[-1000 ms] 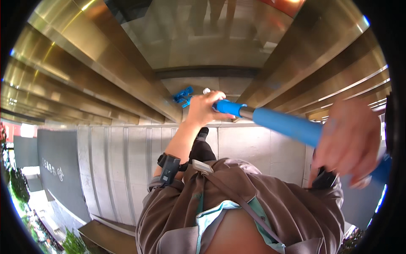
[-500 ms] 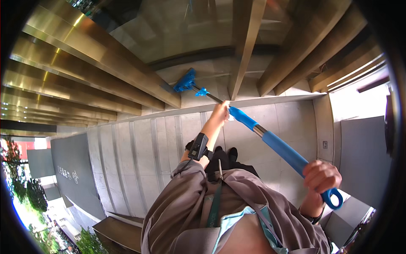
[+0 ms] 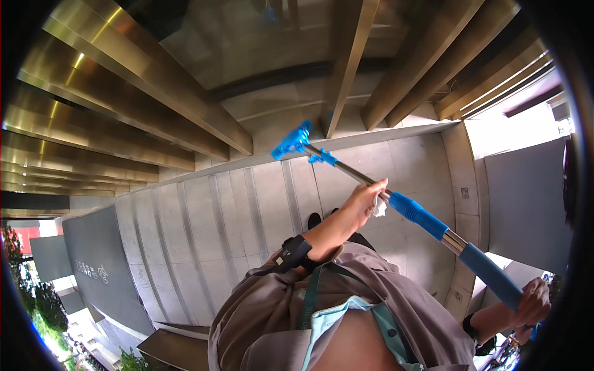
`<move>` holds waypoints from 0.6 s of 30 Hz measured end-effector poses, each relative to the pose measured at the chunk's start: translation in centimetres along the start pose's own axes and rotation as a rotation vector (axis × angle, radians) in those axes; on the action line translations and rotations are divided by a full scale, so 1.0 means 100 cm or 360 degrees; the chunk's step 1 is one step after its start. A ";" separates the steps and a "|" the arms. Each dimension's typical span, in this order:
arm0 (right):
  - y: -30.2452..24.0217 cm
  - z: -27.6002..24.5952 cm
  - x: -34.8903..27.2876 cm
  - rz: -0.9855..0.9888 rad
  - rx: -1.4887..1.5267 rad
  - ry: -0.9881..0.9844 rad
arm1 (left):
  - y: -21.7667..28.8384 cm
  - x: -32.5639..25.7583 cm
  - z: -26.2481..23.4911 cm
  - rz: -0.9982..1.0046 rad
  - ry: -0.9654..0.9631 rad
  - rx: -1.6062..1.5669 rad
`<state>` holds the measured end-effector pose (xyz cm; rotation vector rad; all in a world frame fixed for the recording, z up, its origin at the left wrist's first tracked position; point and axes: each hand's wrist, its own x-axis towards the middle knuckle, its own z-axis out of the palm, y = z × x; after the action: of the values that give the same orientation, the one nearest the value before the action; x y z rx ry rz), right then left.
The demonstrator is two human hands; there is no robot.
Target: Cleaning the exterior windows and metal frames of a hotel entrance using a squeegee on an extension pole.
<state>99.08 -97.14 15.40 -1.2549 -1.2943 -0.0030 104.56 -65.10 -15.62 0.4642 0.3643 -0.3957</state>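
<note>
Both hands hold a long-handled window squeegee point(image 3: 416, 211) slantwise in front of my body. Its blue head point(image 3: 292, 141) points up and left, close to the ledge below the glass. My left hand point(image 3: 364, 201) is closed around the metal pole, just above the blue sleeve. A crumpled white tissue or cloth point(image 3: 378, 207) is tucked at that hand. Farther down, at the lower right, my right hand point(image 3: 533, 302) grips the blue foam handle near its end, which is partly hidden by the fingers.
Tall bronze-coloured fins point(image 3: 346, 68) stand in front of dark glass point(image 3: 272, 49). A low stone ledge point(image 3: 408, 133) runs along their base. Steps point(image 3: 204, 247) descend on the left toward a grey panel point(image 3: 99, 266). Another grey panel point(image 3: 526, 210) stands at the right.
The squeegee has been drawn back, down and to the right, its head leaving the gap between the fins. Both hands moved right and down with it, still gripping.
</note>
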 end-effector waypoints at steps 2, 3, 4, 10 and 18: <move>0.009 0.005 -0.016 -0.0134 0.0144 -0.0039 | 0.019 0.014 0.001 0.0096 0.0088 0.0088; 0.027 0.020 -0.028 -0.0163 0.0059 0.0210 | 0.034 0.023 0.000 0.0167 0.0120 0.0128; 0.059 0.058 -0.015 -0.0198 -0.0008 0.0463 | 0.049 0.039 -0.009 0.0239 0.0154 0.0158; 0.153 0.142 0.036 0.0289 -0.0632 -0.0102 | 0.083 0.105 -0.093 0.0524 0.0634 0.0219; 0.093 0.081 0.016 0.0047 -0.0276 -0.0356 | 0.027 0.033 -0.068 0.0153 0.0228 0.0264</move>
<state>99.75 -86.95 8.39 -1.4542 -1.4927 0.0483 106.93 -60.47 -21.74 0.6715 0.4480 -0.3012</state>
